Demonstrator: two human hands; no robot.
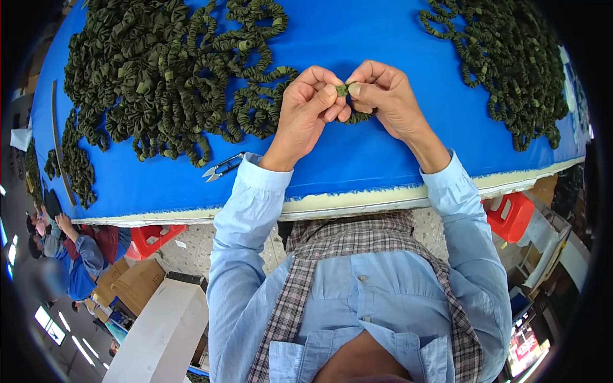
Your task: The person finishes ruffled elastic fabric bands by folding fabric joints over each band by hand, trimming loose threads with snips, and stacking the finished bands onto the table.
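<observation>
One dark-green gathered-fabric band (342, 90), held over a blue-covered desk (377, 156); pinched at close-set points by left hand (308, 105) and right hand (388, 99), apparently to expose its small flat section. Left of band: large heap of dark-green gathered-fabric rings (147, 70). Right of band: second heap (504, 70), likewise. Left of band, nearer the body: metal-bladed thread snips (223, 167), presumably within easy reach.

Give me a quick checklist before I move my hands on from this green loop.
1. Green loop pinched by left hand and right hand: ok.
2. Join in the loop sound: cannot tell, fingertips cover much of it.
3. Snips on the blue tabletop: ok.
4. Snips well clear of the left cuff: not ok, they lie right beside it.
5. Right-hand pile apart from right hand: ok.
</observation>
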